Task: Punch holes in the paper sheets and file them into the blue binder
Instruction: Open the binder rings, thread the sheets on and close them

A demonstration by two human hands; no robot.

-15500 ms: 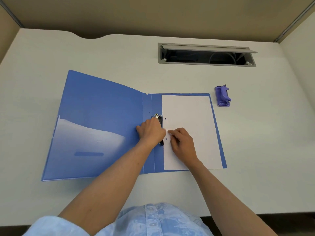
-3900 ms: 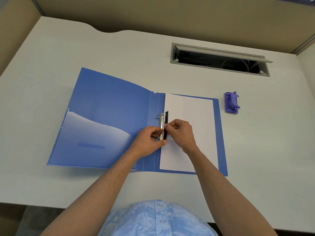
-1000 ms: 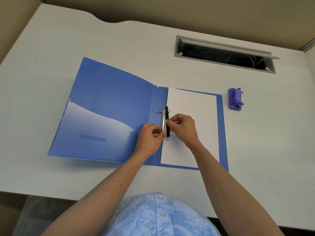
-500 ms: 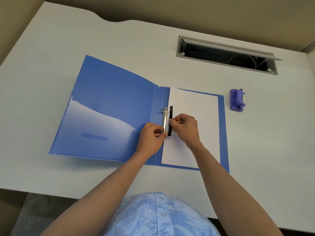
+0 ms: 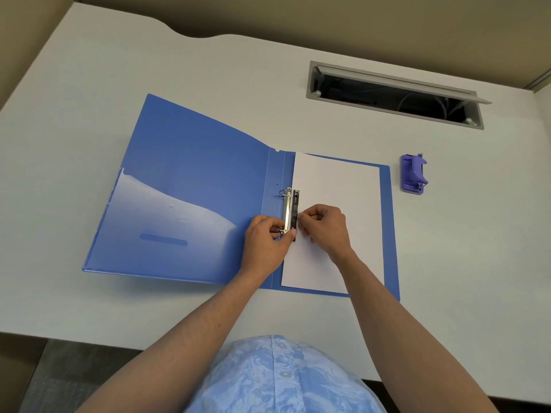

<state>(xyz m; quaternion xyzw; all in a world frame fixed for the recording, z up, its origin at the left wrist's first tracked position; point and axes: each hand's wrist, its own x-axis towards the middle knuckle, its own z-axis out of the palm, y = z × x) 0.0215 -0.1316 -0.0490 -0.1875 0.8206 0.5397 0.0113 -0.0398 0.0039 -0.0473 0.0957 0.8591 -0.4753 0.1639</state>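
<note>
- Two hands meet at the ring mechanism (image 5: 288,210): left hand (image 5: 266,238) pinched on its lower ring, right hand (image 5: 325,226) pinching the black clamp bar (image 5: 295,208).
- Paper sheets (image 5: 335,222) lie in the open blue binder (image 5: 190,186); hole punch (image 5: 413,173) sits idle at two o'clock.
- Risk, I'd say: a slipping bar could tear the punched holes or skew the sheets.

There is just one camera, and it sits on my head. It looks forward and down at the white desk (image 5: 89,114) in front of me. It is close, so my own blue shirt (image 5: 280,380) fills the bottom edge and both my arms reach up the middle. The picture is very wide. At the top it shows the far edge of the desk and the wall (image 5: 328,22) behind it.
</note>
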